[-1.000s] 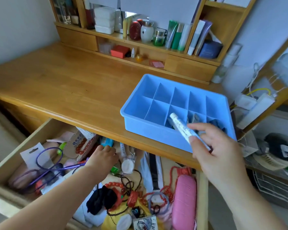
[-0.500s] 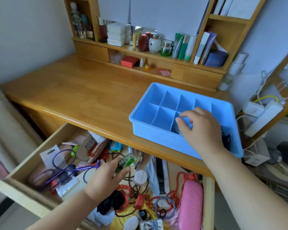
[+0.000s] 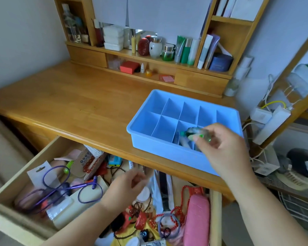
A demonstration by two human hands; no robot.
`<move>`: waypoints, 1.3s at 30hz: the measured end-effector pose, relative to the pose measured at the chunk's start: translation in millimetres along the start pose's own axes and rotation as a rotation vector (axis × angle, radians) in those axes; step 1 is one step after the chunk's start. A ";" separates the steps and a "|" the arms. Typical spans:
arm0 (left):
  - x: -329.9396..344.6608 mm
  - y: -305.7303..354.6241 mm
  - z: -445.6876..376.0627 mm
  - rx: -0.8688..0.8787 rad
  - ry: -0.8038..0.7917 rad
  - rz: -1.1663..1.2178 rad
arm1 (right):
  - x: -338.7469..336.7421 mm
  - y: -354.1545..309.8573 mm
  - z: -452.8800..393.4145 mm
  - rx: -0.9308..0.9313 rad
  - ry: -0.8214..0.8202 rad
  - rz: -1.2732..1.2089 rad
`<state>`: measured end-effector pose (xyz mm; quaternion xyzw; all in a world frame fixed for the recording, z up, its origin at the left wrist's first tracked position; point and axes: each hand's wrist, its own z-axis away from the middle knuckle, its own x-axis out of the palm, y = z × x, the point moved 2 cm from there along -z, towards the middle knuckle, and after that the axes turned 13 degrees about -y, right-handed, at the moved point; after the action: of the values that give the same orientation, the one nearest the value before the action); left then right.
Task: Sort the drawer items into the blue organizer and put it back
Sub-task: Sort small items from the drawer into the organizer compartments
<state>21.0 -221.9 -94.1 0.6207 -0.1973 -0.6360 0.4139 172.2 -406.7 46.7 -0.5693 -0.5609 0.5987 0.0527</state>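
Leftmost, the open drawer (image 3: 16,201) juts out from under the wooden desk (image 3: 75,103), crammed with clutter. One purple looped cord (image 3: 60,185) sprawls over its left half, a cardboard sleeve of red beads (image 3: 86,163) lies toward the back, and one pink case (image 3: 196,219) lies lengthwise along the right side, with strings of red beads (image 3: 176,210) tangled just beside it. The rest of the heap is too jumbled to count.

One left hand (image 3: 126,185) hovers over the middle of the drawer, fingers loosely curled and partly parted. It is blurred, so whether it grips anything cannot be told.

Farther right, on the desktop near the front edge, sits the single blue organizer (image 3: 144,132), well apart from the drawer contents below it. Its grid shows two rows of compartments, five across in the back row; the near row's right end is hidden behind the hand, so its count is uncertain. The left and back compartments look bare.

One right hand (image 3: 220,148) is poised over the organizer's near right compartments, thumb and fingertips pinched around a small clear item with green parts (image 3: 197,134), blurred and hard to identify. That item sits above the near row, roughly the third compartment from the left, where pale tube-like shapes (image 3: 183,142) already rest.

Along the back, the shelf unit (image 3: 149,59) carries bottles, jars and tubes, one red box (image 3: 129,66) among them.
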 end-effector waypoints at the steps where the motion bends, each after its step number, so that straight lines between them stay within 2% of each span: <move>1: -1.8 -11.5 -5.8 -0.084 0.036 -0.023 | -4.9 4.7 -9.9 0.025 0.068 0.072; 2: -3.9 -21.7 -12.2 -0.161 0.064 -0.046 | -6.5 8.7 -20.1 0.038 0.100 0.162; 4: -6.5 -38.7 -26.1 -0.281 0.105 -0.112 | -0.9 13.8 -37.8 0.057 0.052 0.384; 8: -7.2 -50.2 -52.3 -0.383 0.099 -0.204 | 24.6 22.5 -58.1 0.124 -0.266 0.735; 10: -6.1 -48.6 -61.6 -0.443 0.080 -0.199 | 27.1 27.7 -56.3 0.107 -0.298 0.603; 13: -2.3 -44.8 -74.2 -0.440 0.008 -0.229 | 14.2 35.2 -46.2 0.095 -0.090 0.267; 14: -2.5 -44.0 -76.0 -0.459 0.000 -0.222 | 8.8 35.6 -44.4 0.091 -0.028 0.248; 16: 1.0 -39.8 -77.8 -0.512 0.001 -0.150 | 2.7 33.6 -45.7 0.098 -0.004 0.226; 18: 4.5 -38.3 -77.2 -0.526 -0.117 -0.261 | 3.1 27.2 -54.8 0.106 -0.094 0.253; 19: 3.8 -44.3 -79.8 -0.614 -0.054 -0.115 | 5.4 23.6 -62.1 0.113 -0.165 0.311; 21: -2.4 -54.2 -83.9 -0.678 0.067 0.139 | 13.3 16.8 -77.9 0.155 -0.336 0.518; 24: -0.6 -62.1 -85.4 -0.623 -0.012 0.016 | 33.6 9.0 -95.5 0.193 -0.576 0.956; 26: -4.9 -64.1 -85.7 -0.551 0.091 0.164 | 47.1 4.5 -101.0 0.229 -0.682 1.118; 27: -7.6 -63.1 -82.6 -0.528 0.113 0.162 | 51.5 2.9 -103.0 0.261 -0.719 1.148; 30: -10.8 -65.2 -72.4 -0.515 0.116 0.187 | 51.2 -2.0 -108.7 0.353 -0.775 1.074; 32: -12.6 -64.3 -63.1 -0.507 0.116 0.234 | 39.8 -4.2 -110.5 0.370 -0.723 0.933; 34: -13.4 -66.4 -55.9 -0.490 0.118 0.284 | 22.4 -4.7 -113.4 0.350 -0.641 0.736; 37: -12.5 -66.7 -47.0 -0.449 0.097 0.352 | 5.3 -2.4 -107.6 0.347 -0.624 0.310; 39: -12.1 -65.3 -41.8 -0.437 0.105 0.389 | 6.8 2.6 -101.2 0.332 -0.596 0.187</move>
<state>41.0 -163.7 -142.8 0.4996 -0.1493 -0.5391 0.6614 246.4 -341.0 68.7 -0.4021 -0.3922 0.8239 -0.0763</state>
